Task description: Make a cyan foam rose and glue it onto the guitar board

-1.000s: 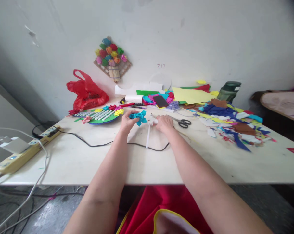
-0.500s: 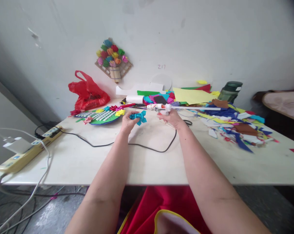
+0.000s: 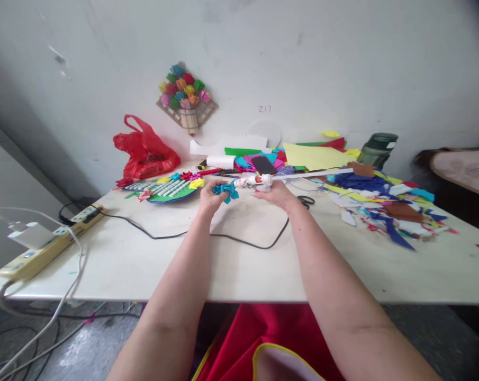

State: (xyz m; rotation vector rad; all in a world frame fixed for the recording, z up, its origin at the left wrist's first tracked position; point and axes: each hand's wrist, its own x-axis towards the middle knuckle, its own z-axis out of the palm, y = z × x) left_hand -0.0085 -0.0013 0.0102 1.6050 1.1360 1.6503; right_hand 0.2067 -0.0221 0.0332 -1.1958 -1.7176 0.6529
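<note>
Grip check: left hand (image 3: 210,193) is pinched shut on the teal paper flower (image 3: 225,191), held just above the table (image 3: 223,270) at centre frame. Right hand (image 3: 277,194) is closed round the glue gun (image 3: 255,181), with the white glue stick (image 3: 314,173) running out of its back toward the right of frame.

Change: a second ago the gun lay on the table under the right hand, stick pointing down-frame. Half a second ago it was lifted and level, nozzle apart from the flower. Now it has shifted left and the nozzle end sits at the flower's right edge; touching or just short, can't tell. Flower barely moved, left hand has the same hold.

My read: tool and workpiece are brought together, so this looks like gluing on the flower, not pick-up.

Around: black cord (image 3: 239,241) loops below the hands. Scissors (image 3: 305,200) lie just right of the right hand. Green board with paper flowers (image 3: 163,189) is left of centre, paper scraps (image 3: 382,203) at right, power strip (image 3: 44,244) at left edge.
</note>
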